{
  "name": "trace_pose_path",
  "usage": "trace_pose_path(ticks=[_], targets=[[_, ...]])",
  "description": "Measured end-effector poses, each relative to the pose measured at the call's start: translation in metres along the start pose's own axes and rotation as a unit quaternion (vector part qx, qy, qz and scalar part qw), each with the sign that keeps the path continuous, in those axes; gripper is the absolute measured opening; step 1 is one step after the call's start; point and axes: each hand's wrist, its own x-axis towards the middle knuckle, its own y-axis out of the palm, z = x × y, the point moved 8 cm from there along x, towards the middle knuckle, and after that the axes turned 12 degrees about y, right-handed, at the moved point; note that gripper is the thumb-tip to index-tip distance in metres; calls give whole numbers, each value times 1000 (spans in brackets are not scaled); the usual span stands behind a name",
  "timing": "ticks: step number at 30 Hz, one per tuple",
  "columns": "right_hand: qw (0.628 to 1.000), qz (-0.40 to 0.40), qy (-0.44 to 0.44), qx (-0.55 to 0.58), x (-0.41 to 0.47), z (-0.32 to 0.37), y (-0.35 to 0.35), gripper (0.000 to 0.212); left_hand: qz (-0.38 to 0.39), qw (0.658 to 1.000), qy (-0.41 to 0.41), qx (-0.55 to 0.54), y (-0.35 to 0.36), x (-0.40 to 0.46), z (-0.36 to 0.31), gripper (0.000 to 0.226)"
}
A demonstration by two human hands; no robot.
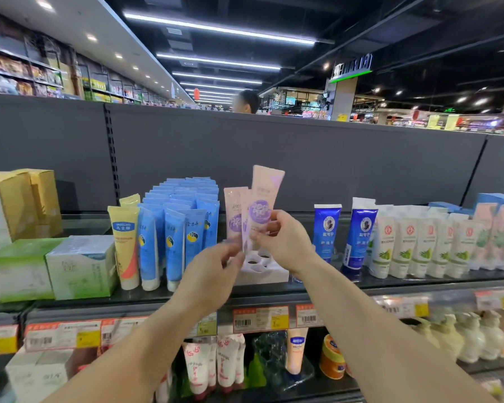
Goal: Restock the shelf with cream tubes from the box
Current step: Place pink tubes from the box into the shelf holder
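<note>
Above the white holder tray [262, 271] on the shelf [274, 289], the right hand [282, 242] pinches an upright pink cream tube [264, 205]; the left hand [213, 269], fingers loosely curled, touches the tubes' lower ends just left of it.

Both forearms bare, reaching forward and up from the bottom edge, converging mid-frame. Right hand [282, 242] raised, back of hand toward camera, thumb and fingertips pinching the lower part of a pink tube [264, 199] that stands upright. Left hand [216, 266] sits lower and just left of it, fingers loosely curled, fingertips at the bottom end of the tubes; blurred, so actual grip unclear. Wrists roughly straight, hands almost touching.
</note>
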Motion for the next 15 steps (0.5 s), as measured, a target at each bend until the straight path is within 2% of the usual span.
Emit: trace_pose_path(ticks=[2, 4, 10, 12, 15], targets=[[999, -33, 9, 6, 5, -6, 5, 33, 54, 991, 40, 119, 6, -9, 3, 30], [999, -48, 20, -2, 7, -12, 15, 31, 81, 980, 56, 171, 9, -13, 7, 33], [996, -56, 53, -52, 18, -24, 42, 14, 88, 976, 84, 183, 10, -16, 11, 43], [990, -66, 44, -117, 20, -18, 45, 22, 86, 976, 88, 182, 11, -16, 14, 43], [991, -76, 55, -100, 20, -17, 47, 35, 80, 976, 93, 178, 11, -16, 15, 42]])
